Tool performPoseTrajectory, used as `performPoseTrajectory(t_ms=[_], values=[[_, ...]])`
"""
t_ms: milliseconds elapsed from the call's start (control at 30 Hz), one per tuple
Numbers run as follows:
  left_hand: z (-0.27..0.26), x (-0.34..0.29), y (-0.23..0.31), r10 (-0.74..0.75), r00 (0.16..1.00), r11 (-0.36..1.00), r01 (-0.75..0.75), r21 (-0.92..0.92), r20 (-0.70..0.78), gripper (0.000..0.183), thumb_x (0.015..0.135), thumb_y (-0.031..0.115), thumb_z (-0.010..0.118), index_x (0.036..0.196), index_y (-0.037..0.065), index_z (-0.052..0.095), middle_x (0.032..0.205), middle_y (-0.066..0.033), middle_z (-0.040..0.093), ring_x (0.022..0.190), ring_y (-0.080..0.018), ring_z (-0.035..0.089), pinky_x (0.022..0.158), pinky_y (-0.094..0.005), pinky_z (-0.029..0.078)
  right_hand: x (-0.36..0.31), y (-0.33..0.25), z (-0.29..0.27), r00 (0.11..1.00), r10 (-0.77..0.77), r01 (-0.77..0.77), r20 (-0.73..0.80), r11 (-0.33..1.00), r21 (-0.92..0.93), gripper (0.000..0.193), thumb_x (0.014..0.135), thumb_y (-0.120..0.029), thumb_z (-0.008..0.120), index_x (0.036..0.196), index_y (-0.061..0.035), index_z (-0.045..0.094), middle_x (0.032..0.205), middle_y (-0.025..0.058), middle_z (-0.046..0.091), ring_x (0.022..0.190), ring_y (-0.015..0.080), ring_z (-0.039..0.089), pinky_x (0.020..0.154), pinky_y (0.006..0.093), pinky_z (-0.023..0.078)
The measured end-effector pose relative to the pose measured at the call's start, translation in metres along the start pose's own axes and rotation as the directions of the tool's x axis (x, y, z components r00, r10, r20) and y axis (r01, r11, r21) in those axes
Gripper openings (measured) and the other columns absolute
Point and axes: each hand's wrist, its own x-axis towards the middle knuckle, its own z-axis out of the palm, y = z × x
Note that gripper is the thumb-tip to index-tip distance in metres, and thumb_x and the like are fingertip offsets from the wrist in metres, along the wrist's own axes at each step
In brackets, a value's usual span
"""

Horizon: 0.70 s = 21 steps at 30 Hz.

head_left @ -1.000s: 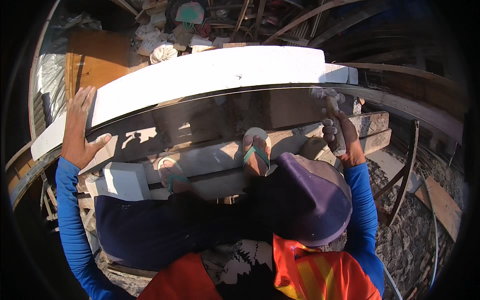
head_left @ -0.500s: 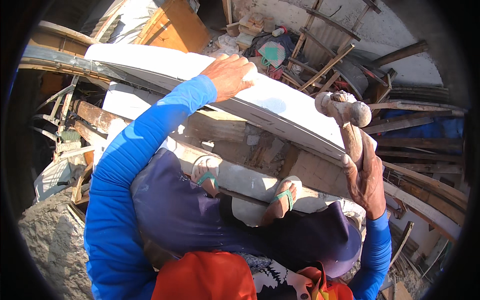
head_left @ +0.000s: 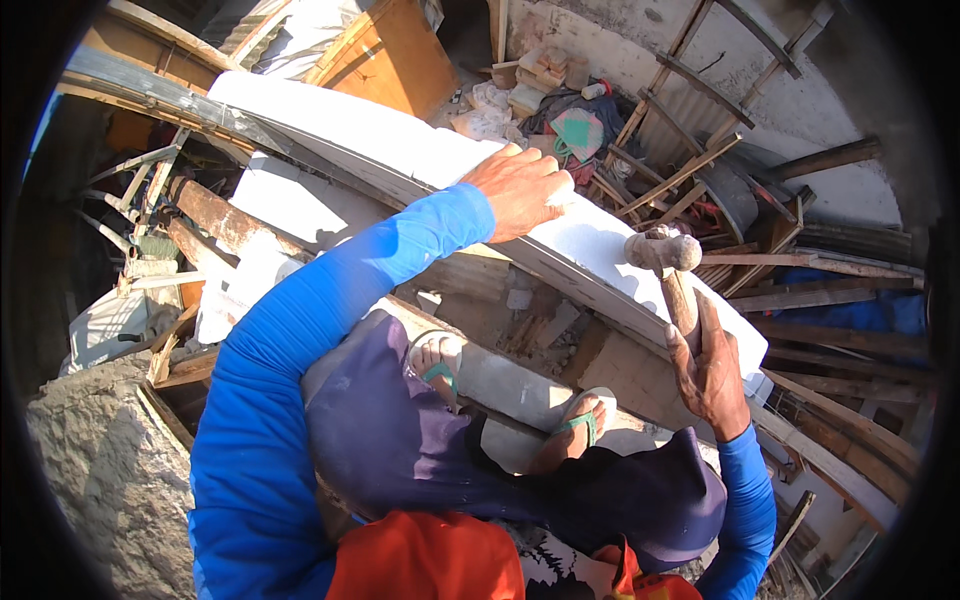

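Note:
A long white board [head_left: 350, 130] lies slantwise in front of me, its top bright in the sun. My left hand [head_left: 520, 190] rests on it near the far edge, fingers curled and pressed together. Whatever those fingers pinch, if anything, is hidden. At the board's right end my right hand [head_left: 712, 375] grips a hammer [head_left: 682, 300] by its wooden handle. The hammer's rounded, dusty head points up, above the white surface and apart from my left hand.
Below the board, my sandalled feet stand on a narrow concrete beam [head_left: 510, 385]. A metal channel [head_left: 170, 95] runs to the upper left. Loose timber [head_left: 820, 300] is piled at the right, and rough masonry [head_left: 100, 450] sits at the lower left.
The view has shifted, with the background sliding right. My left hand has moved right along the board, and the hammer head is nearer to it. Both grips look the same.

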Motion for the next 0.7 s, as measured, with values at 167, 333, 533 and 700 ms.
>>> performPoseTrajectory(t_ms=[167,333,533,700], values=[[-0.010,0.010,0.012,-0.007,1.000,0.999,0.007,0.033,0.019,0.036,0.102,0.030,0.056,0.125,0.002,0.058,0.128,-0.0151,0.059,0.126,-0.0336,0.053,0.109,-0.0476,0.039,0.003,0.007,0.002,0.992,-0.122,0.119,-0.041,0.991,-0.058,0.061,0.097,-0.021,0.069,0.147,0.0007,0.042,0.100,0.0313,0.068,0.081,0.0509,0.066,0.074,0.0545,0.052],[0.009,0.011,0.006,0.108,0.982,0.989,-0.090,0.114,-0.156,0.032,0.100,0.024,0.058,0.119,-0.001,0.058,0.116,-0.0183,0.060,0.107,-0.0368,0.055,0.094,-0.0485,0.042,0.001,0.039,0.007,0.952,-0.265,0.283,-0.153,0.953,0.107,0.063,0.095,-0.026,0.068,0.146,0.0006,0.040,0.092,0.0261,0.067,0.075,0.0472,0.064,0.069,0.0539,0.051],[0.008,0.015,0.009,-0.100,0.988,0.995,0.095,0.042,0.117,0.051,0.109,0.034,0.048,0.137,-0.008,0.051,0.142,-0.0281,0.053,0.136,-0.0454,0.045,0.118,-0.0516,0.030,-0.035,0.066,0.003,0.973,-0.180,0.205,-0.141,0.962,0.183,0.057,0.098,-0.025,0.065,0.142,0.0008,0.040,0.080,0.0261,0.066,0.070,0.0468,0.065,0.066,0.0524,0.052],[0.012,0.008,-0.006,0.033,0.999,0.995,-0.031,0.095,-0.021,0.043,0.109,0.032,0.048,0.126,-0.008,0.054,0.127,-0.0283,0.056,0.121,-0.0462,0.051,0.109,-0.0498,0.037,-0.035,0.060,-0.006,0.976,-0.148,0.185,-0.158,0.951,0.249,0.052,0.099,-0.025,0.064,0.137,0.0009,0.041,0.069,0.0246,0.063,0.064,0.0478,0.062,0.062,0.0533,0.051]])
